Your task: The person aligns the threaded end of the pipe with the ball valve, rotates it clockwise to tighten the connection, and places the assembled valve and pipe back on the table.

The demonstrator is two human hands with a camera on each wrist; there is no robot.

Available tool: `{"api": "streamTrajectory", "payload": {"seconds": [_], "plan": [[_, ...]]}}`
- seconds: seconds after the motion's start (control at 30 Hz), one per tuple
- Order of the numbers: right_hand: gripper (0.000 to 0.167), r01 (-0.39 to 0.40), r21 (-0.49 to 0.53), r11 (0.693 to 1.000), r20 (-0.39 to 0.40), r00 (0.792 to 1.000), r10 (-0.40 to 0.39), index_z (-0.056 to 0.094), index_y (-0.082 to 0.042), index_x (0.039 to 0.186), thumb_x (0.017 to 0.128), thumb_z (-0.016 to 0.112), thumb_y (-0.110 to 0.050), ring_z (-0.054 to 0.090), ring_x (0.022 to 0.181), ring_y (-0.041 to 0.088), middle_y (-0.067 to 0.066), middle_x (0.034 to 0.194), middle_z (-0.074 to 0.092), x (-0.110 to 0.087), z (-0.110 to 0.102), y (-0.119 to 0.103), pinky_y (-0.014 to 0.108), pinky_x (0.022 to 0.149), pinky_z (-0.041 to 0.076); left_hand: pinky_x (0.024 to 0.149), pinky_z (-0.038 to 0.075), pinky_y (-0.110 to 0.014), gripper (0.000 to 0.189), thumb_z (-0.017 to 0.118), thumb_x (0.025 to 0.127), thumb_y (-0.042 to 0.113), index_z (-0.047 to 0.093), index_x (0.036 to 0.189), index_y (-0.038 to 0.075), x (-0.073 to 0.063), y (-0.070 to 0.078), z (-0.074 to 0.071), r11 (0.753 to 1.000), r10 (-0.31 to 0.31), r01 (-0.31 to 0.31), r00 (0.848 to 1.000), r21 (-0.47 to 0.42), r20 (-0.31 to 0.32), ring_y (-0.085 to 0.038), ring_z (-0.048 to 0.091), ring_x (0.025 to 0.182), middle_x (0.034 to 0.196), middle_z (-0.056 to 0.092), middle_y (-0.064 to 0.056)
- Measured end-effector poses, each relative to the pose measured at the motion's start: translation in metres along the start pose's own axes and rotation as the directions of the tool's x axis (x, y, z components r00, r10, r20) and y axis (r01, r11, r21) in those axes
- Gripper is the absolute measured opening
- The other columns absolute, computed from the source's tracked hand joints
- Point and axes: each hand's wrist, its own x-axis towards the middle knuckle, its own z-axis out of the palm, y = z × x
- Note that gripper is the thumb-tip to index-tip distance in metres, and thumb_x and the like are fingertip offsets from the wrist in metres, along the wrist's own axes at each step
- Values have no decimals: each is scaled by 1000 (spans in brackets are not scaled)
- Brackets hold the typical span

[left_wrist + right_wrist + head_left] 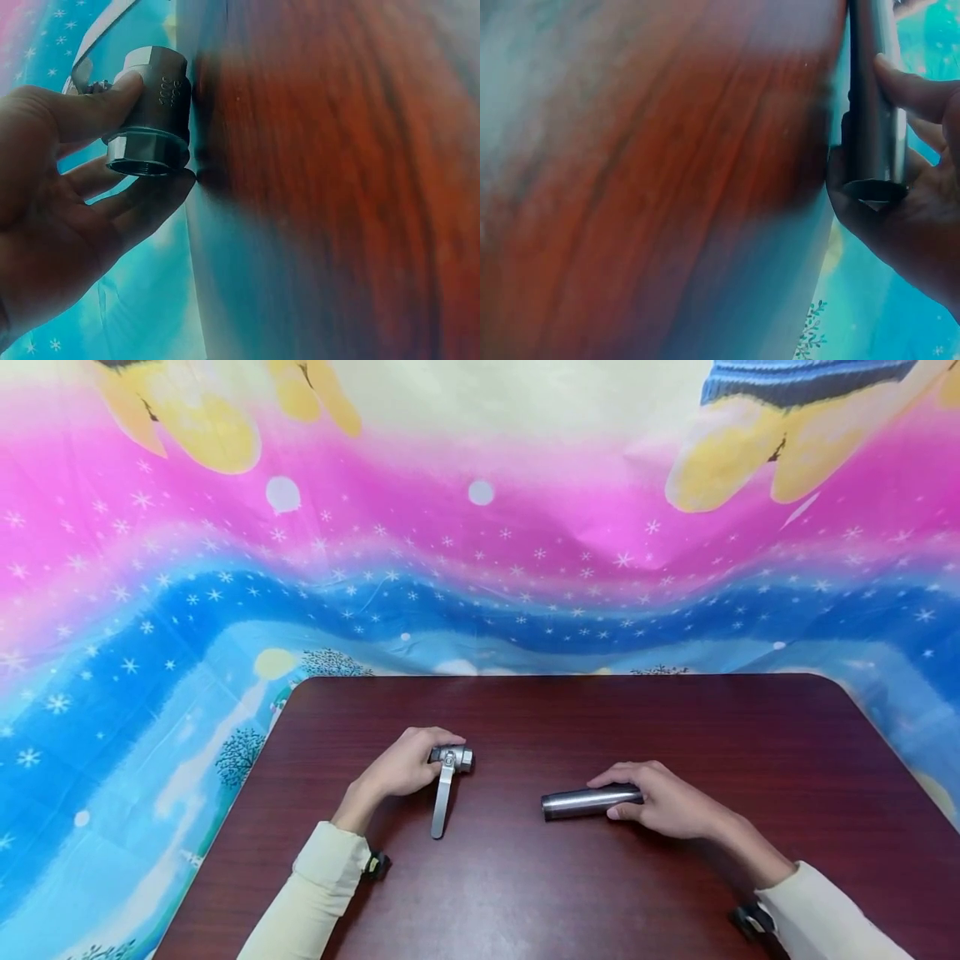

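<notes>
On the left of the table, my left hand (408,762) grips a steel ball valve (457,758) by its body. Its flat lever handle (442,806) points toward me. The left wrist view shows the thumb pressed on the valve body (157,97), with fingers behind and under it and an open threaded end facing the camera. To the right, my right hand (667,799) holds a steel pipe (577,802) near its right end, thumb on the near side and fingers over the far side. In the right wrist view the pipe (874,127) lies along the fingers, its hollow end facing the camera.
A dark red-brown wooden table (510,877) with rounded far corners lies under both hands. Behind and beside it hangs a printed cloth (480,560) in pink and blue. Dark wrist cameras (377,865) sit at both cuffs. A gap of table separates the valve from the pipe.
</notes>
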Motion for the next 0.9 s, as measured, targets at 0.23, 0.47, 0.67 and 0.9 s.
{"api": "streamTrajectory", "payload": {"seconds": [0.23, 0.47, 0.67, 0.9], "plan": [[36, -8, 70, 998, -75, 997, 14, 74, -19, 135, 100, 78, -26, 58, 84, 3, 1, 124, 77, -7, -2, -1, 21, 73, 49, 87, 52, -33, 47, 62, 95, -6, 69, 141, 5, -7, 5, -1, 999, 22, -23, 999, -23, -27, -19, 62, 102, 134, 74, -9], [34, -31, 237, 971, -177, 981, 75, 75, -19, 131, 98, 80, -22, 65, 72, 12, 6, 100, 78, -10, -3, -4, 27, 62, 56, 92, 54, -35, 49, 63, 93, -6, 70, 139, 10, -13, 19, -4, 996, 52, -57, 996, -73, -75, -18, 63, 105, 131, 72, -6], [33, -30, 402, 915, -230, 964, 132, 76, -10, 129, 97, 81, -14, 72, 71, 30, 19, 86, 78, -10, -8, -8, 36, 62, 63, 84, 55, -36, 49, 67, 90, -7, 72, 136, 10, -13, 29, -6, 981, 70, -94, 987, -167, -146, -19, 62, 101, 129, 72, -5], [34, -28, 481, 876, -292, 937, 190, 77, -5, 127, 94, 83, -12, 74, 74, 20, 5, 98, 80, -5, -9, -14, 38, 67, 66, 66, 49, -26, 50, 65, 89, -11, 73, 133, 11, -14, 38, -2, 933, -6, -79, 972, -352, -235, -16, 58, 80, 126, 72, -7]]}}
